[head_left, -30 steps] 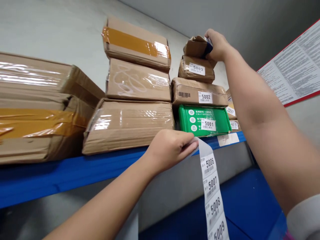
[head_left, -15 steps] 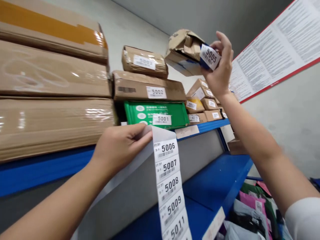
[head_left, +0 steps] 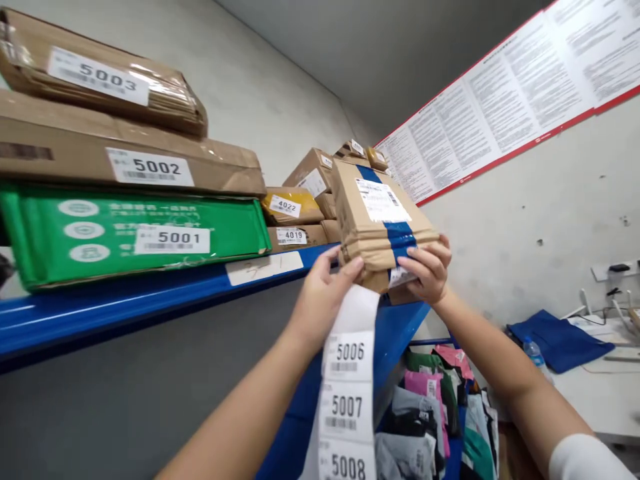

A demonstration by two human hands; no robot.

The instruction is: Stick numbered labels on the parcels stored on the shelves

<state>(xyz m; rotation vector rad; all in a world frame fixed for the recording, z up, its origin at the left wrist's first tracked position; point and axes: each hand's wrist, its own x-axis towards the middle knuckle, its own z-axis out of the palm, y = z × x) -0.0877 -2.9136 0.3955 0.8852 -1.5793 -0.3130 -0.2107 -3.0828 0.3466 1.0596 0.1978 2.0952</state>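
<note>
Both hands hold a small brown cardboard parcel (head_left: 380, 220) with blue tape and a white shipping label, just in front of the blue shelf edge (head_left: 150, 300). My right hand (head_left: 425, 270) grips its lower right corner, fingers curled over the blue tape and a small white sticker. My left hand (head_left: 320, 297) touches the parcel's lower left edge while pinching the top of a hanging strip of white number stickers (head_left: 347, 387) reading 5006, 5007, 5008.
On the shelf at left lie a green parcel marked 5001 (head_left: 135, 233) and brown boxes 5002 (head_left: 130, 160) and 5003 (head_left: 100, 73). Small boxes 4022 (head_left: 290, 205) and 4019 sit behind. Bagged parcels (head_left: 430, 413) fill a bin below. A wall poster (head_left: 505, 87) and a table (head_left: 595, 393) are at right.
My right hand lifted the parcel off the stack above 5003 and brought it down in front of the shelf. My left hand with the sticker strip rose to meet it. The view swung right.
</note>
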